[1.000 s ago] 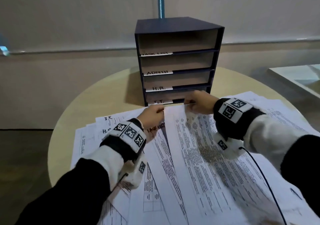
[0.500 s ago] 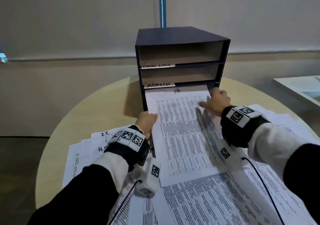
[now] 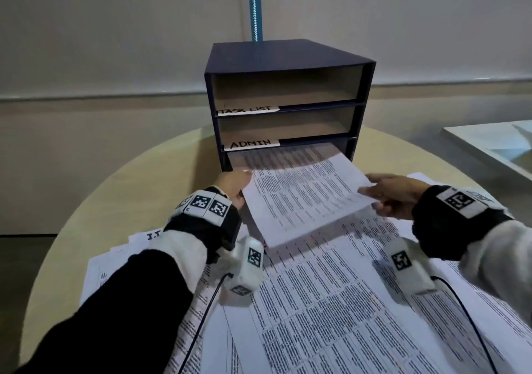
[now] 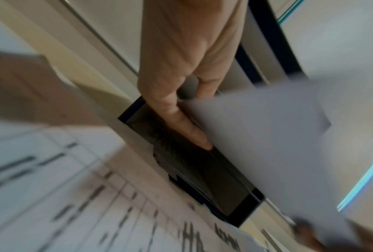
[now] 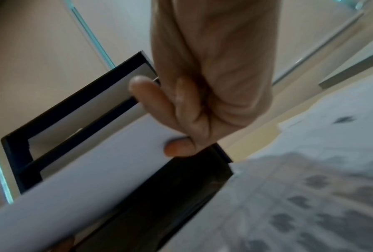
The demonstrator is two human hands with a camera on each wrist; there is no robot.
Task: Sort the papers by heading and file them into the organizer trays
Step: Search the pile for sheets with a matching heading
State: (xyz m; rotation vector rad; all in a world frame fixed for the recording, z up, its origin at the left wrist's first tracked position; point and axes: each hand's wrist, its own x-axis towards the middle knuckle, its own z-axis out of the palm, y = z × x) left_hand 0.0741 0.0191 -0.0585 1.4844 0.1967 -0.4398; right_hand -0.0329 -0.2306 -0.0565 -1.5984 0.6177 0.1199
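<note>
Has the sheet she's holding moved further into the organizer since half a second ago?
Yes. The sheet has slid deeper into the organizer, its far edge now under the ADMIN label.

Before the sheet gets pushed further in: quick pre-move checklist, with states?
1. Left hand grips the sheet at its left edge: ok.
2. Right hand pinches its right edge: ok.
3. Front edge inside the slot under the ADMIN label: ok.
4. Sheet square to the organizer: not ok, it sits skewed.
5. Heading matches that tray: cannot tell, heading and tray label are hidden.
6. Sheet lifted off the loose papers: ok.
</note>
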